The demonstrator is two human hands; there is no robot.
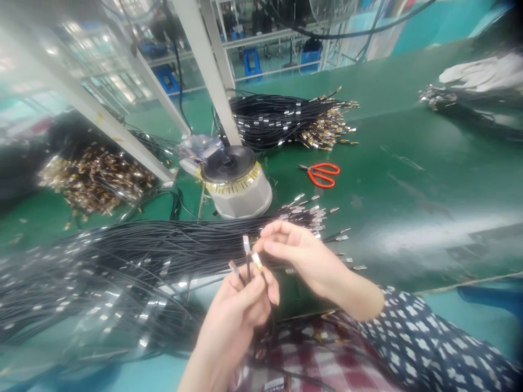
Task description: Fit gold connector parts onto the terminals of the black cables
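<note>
My left hand [249,305] is closed around a few black cables [248,267], their ends standing up above the thumb. Three metal connectors [246,244] show there, and one of them has a yellowish patch. Close beside that one, my right hand [300,253] has its thumb and forefinger pinched together. Whatever lies between those fingertips is too small and blurred to name. Just beyond both hands stretches a long bundle of black cables [175,239], its metal ends pointing right. Behind it stands a grey-white dispenser [245,198] with a black round top and short yellow strips around its rim.
Red-handled scissors [324,174] lie on the green tabletop [379,190]. Another cable bundle [278,117] rests at the back, and a heap of cable ends [102,182] lies left. White posts [208,71] rise behind the dispenser. A person's white-gloved hand [484,73] is at far right.
</note>
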